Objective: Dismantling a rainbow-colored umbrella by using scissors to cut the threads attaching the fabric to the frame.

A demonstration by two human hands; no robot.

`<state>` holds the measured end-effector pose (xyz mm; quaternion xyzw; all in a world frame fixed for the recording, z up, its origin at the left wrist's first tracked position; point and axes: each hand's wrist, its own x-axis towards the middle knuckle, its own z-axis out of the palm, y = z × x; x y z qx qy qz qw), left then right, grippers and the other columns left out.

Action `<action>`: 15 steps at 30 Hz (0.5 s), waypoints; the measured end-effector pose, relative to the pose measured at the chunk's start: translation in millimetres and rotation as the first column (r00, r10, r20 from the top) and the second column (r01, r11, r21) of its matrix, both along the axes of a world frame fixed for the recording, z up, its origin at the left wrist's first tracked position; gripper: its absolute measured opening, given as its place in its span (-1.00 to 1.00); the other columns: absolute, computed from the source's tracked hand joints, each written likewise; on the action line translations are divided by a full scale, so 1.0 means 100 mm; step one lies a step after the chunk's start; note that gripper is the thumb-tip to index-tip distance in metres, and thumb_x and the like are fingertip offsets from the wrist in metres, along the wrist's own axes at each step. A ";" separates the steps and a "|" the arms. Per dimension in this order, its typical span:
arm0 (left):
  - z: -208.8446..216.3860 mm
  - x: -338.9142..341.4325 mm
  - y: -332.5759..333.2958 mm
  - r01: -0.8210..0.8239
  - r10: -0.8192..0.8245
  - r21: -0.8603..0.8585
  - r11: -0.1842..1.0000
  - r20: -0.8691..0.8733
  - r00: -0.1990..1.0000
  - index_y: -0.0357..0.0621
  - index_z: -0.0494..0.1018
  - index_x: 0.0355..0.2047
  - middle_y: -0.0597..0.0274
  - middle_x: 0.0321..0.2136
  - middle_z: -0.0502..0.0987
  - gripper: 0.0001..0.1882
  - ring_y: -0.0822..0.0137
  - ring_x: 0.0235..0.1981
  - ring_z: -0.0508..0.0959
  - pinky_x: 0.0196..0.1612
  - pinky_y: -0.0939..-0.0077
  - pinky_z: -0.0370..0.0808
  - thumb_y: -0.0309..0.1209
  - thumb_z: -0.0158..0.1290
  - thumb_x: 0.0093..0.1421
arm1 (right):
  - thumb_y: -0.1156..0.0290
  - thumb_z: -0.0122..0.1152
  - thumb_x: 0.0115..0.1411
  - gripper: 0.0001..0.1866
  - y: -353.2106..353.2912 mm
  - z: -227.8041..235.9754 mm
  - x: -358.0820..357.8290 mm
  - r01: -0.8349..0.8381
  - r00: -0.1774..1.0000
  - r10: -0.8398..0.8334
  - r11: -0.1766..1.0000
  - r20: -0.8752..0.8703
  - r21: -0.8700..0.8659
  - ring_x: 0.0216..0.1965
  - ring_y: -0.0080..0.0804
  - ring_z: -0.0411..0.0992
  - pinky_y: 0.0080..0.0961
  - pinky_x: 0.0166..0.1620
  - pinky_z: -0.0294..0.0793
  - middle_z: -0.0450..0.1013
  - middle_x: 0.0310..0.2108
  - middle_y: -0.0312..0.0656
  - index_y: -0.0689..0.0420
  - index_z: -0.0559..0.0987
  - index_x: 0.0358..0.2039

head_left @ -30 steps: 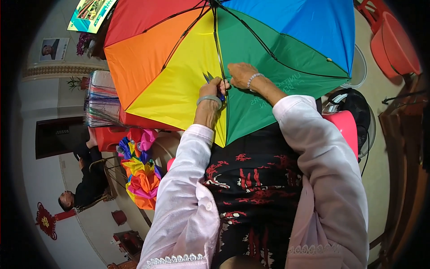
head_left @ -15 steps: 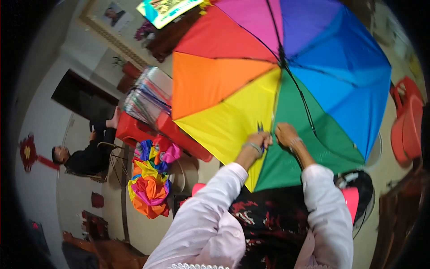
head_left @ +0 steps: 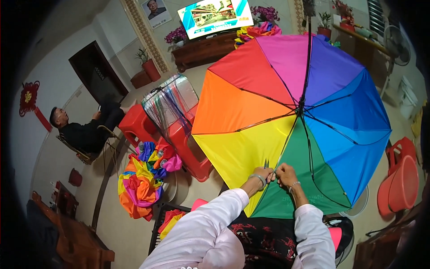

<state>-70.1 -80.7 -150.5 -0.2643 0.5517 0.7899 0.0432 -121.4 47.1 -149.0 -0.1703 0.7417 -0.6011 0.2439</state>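
A rainbow-coloured umbrella [head_left: 233,110] is spread open before me, its inner side, black ribs and dark shaft facing me. Both hands are at the rib between the yellow and green panels. My left hand [head_left: 263,176] is closed around small dark thread snips [head_left: 267,164], their points upward over the yellow panel. Close beside it, my right hand [head_left: 285,175] is closed in a pinch at the rib, over the green panel; what lies between its fingertips is too small to make out. The umbrella's near edge rests over my dark patterned lap cloth [head_left: 268,235].
Left of the umbrella, folded multicoloured umbrellas [head_left: 141,188] lie heaped by red plastic stools [head_left: 190,148] holding a silvery bundle [head_left: 172,96]. Beyond them a person [head_left: 85,130] sits in a chair. Red basins [head_left: 398,184] stand at right. A lit television [head_left: 215,18] is at the back.
My view has tilted up, so the umbrella and hands sit lower in the picture and more of the room shows. Both hands stay at the same rib, the snips still in the left.
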 end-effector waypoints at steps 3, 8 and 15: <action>-0.04 -0.01 0.01 -0.039 0.039 -0.009 0.999 -0.001 0.999 -0.25 0.25 -0.82 0.11 -0.85 0.33 -0.70 0.26 -0.82 0.35 -0.73 0.46 0.25 -0.49 -0.14 0.04 | 0.47 -0.04 0.07 -0.89 -0.07 -0.42 -0.14 0.006 0.947 0.012 0.998 -0.321 0.057 -0.77 -0.48 0.31 -0.53 -0.75 0.28 0.36 -0.69 -0.18 0.17 0.32 -0.57; -0.07 0.01 0.02 -0.083 0.081 -0.042 0.996 -0.044 0.996 -0.27 0.25 -0.81 0.11 -0.85 0.32 -0.71 0.29 -0.85 0.33 -0.74 0.49 0.26 -0.49 -0.14 0.03 | 0.47 -0.03 0.05 -0.89 -0.01 -0.27 -0.14 0.225 0.414 0.192 0.925 -0.890 0.305 -0.67 -0.45 0.37 -0.49 -0.68 0.33 0.38 -0.51 -0.14 0.15 0.31 -0.58; 0.03 0.06 0.08 -0.118 0.128 -0.238 0.964 0.027 0.991 -0.25 0.30 -0.78 0.17 -0.82 0.38 -0.74 0.41 -0.84 0.35 -0.78 0.56 0.24 -0.43 -0.06 0.00 | 0.45 -0.07 0.09 -0.92 0.22 0.83 -0.20 0.129 0.931 -0.111 0.991 -0.348 0.029 -0.65 -0.40 0.37 -0.46 -0.68 0.37 0.32 -0.51 -0.15 0.15 0.31 -0.51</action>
